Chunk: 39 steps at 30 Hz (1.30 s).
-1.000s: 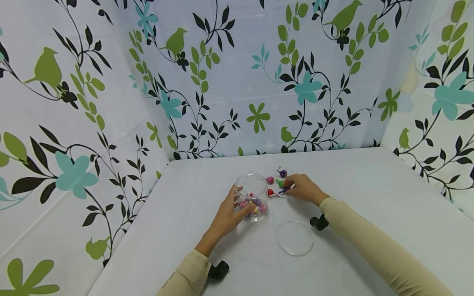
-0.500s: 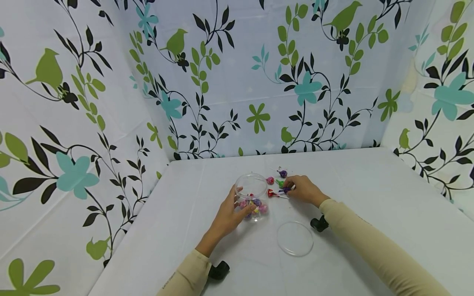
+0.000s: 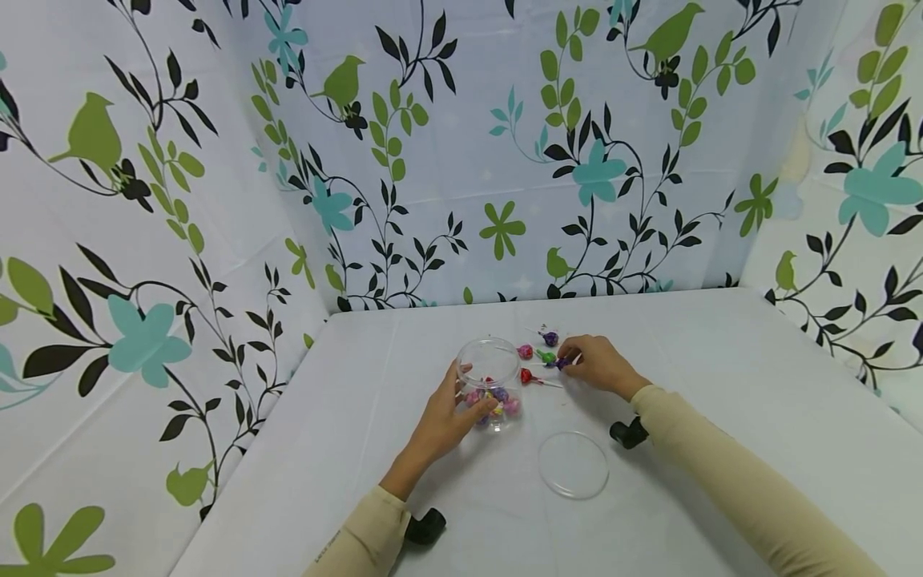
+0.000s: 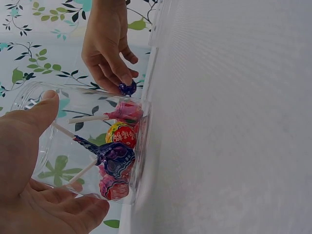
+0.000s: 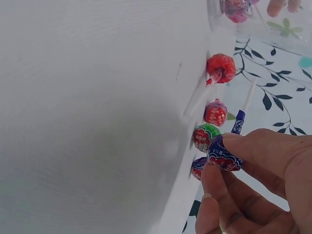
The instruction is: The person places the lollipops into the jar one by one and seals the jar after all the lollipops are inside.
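In the head view my left hand (image 3: 441,417) holds a clear plastic jar (image 3: 497,379) round its side. Several wrapped lollipops lie at the jar's bottom, among them a dark blue one (image 4: 116,158) with its stick pointing toward the mouth. To the right of the jar, my right hand (image 3: 598,367) pinches a purple-blue lollipop (image 5: 225,156) by its wrapped head between thumb and fingers, the stick pointing away. Beside it are a red lollipop (image 5: 222,68), a pink-red one (image 5: 216,113), a green one (image 5: 207,136) and another purple one (image 3: 550,339).
A clear round lid (image 3: 573,498) lies flat on the white table (image 3: 663,497), in front of the jar. Black wrist-camera mounts (image 3: 427,527) hang under both sleeves. Patterned cloth walls (image 3: 461,160) enclose the back and sides.
My right hand has shifted slightly away from me, carrying the purple-blue lollipop closer to the green one, and its stick has moved off the red lollipop. My left hand and the jar stay still.
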Tool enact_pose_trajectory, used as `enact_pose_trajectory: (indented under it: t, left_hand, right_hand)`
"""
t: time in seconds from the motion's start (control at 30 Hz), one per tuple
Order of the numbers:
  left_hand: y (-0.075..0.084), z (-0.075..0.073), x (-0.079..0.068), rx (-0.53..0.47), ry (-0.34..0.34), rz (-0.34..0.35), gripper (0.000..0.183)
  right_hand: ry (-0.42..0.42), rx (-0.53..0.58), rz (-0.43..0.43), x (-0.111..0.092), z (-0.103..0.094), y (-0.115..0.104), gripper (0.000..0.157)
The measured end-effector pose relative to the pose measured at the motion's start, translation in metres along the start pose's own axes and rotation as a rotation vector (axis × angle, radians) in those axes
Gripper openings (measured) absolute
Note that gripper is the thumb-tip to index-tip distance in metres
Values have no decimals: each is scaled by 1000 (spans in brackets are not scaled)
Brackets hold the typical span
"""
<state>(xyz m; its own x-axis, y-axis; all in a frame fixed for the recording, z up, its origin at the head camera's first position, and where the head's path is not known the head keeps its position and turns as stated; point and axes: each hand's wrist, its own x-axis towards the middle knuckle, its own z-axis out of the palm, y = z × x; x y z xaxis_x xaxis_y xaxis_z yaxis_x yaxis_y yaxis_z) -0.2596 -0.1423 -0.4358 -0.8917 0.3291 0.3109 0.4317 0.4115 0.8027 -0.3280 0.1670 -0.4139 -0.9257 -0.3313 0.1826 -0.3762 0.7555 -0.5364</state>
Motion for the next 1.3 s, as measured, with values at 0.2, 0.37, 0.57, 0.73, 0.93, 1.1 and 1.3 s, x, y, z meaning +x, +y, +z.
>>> enact_pose_trajectory:
  t: [0.2,0.37,0.57,0.73,0.93,1.1,1.3]
  left_hand:
    - [0,1,0,1,-1,-4,91]
    - [0,0,1,1,0,4,92]
    - [1,0,0,-2,4,11,92]
    - [0,0,0,-14,0,9,91]
    - [-1,1,0,-11,3,3,93]
    - [-2,1,0,-4,0,-8,94]
    - [-3,1,0,-16,-2,8,94]
  right_hand:
    - [6,10,3,-2,-3,-1,20]
    - [28,25,-15,-3,-10,-6,20]
    - [60,44,-31,-5,-19,-16,18]
    - [69,52,-18,-5,-23,-24,19]
    - [83,38,-21,-6,-28,-29,21]
    - [90,29,-35,-7,-32,-35,23]
    - [109,43,-66,-8,-34,-44,22]
